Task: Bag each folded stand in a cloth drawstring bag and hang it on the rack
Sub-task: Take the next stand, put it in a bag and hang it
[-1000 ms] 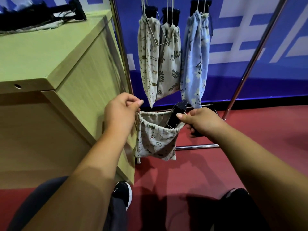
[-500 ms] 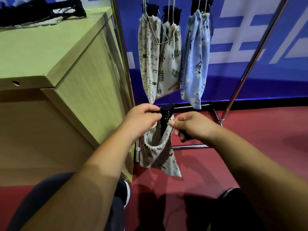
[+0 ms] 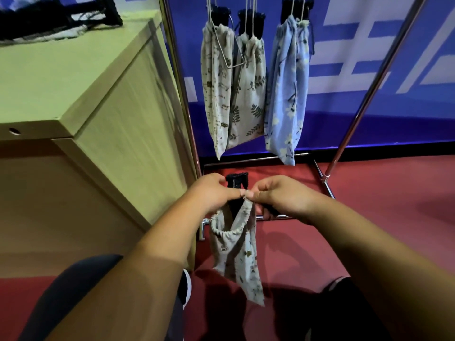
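A beige printed drawstring bag (image 3: 235, 252) hangs below my hands, its gathered mouth sagging open. A black folded stand (image 3: 235, 183) sticks up out of the bag between my hands. My left hand (image 3: 213, 193) grips the bag's top and the stand. My right hand (image 3: 280, 196) pinches the bag's rim beside my left fingers. Three bagged stands hang on the rack behind: two beige bags (image 3: 216, 89) (image 3: 250, 94) and a light blue floral bag (image 3: 286, 94).
A pale wooden cabinet (image 3: 81, 94) stands at the left, with more black stands (image 3: 56, 17) lying on its top. Chrome rack poles (image 3: 183, 94) (image 3: 369, 94) and a low base rail frame the red floor. A blue wall is behind.
My hands have come together, narrowing the bag's wide-open mouth. The bag now hangs long and slack, and the stand stands upright in it.
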A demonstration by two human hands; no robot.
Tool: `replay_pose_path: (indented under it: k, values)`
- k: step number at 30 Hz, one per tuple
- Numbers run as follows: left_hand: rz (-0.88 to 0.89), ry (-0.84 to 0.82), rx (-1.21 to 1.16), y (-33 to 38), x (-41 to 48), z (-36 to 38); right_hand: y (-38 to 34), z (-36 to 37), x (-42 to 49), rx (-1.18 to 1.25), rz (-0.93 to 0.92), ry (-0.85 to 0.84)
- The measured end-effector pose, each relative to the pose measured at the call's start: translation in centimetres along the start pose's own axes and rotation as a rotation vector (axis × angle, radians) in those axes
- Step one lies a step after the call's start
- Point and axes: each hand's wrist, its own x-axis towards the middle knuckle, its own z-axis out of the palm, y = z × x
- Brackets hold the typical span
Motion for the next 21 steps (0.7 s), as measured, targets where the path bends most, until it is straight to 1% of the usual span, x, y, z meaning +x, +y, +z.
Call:
replay_pose_path:
  k: [6, 10, 14, 18, 21]
  values:
    - [-0.056, 0.057, -0.042, 0.2, 1.0, 1.5, 0.9, -0.4, 0.4, 0.049, 0.003, 0.001]
    - [-0.070, 0.104, -0.044, 0.4, 1.3, 1.8, 1.1, -0.9, 0.5, 0.014, -0.019, 0.027]
    - [-0.090, 0.100, -0.069, -0.1, 2.2, 2.0, 1.3, -1.4, 0.2, 0.022, -0.031, 0.046]
    - [-0.050, 0.047, -0.094, -0.5, 2.1, 2.5, 1.7, -1.8, 0.0, 0.026, -0.036, 0.043]
    - [-0.020, 0.058, -0.116, -0.5, 2.1, 2.7, 1.9, -2.1, -0.3, 0.023, -0.030, 0.043]
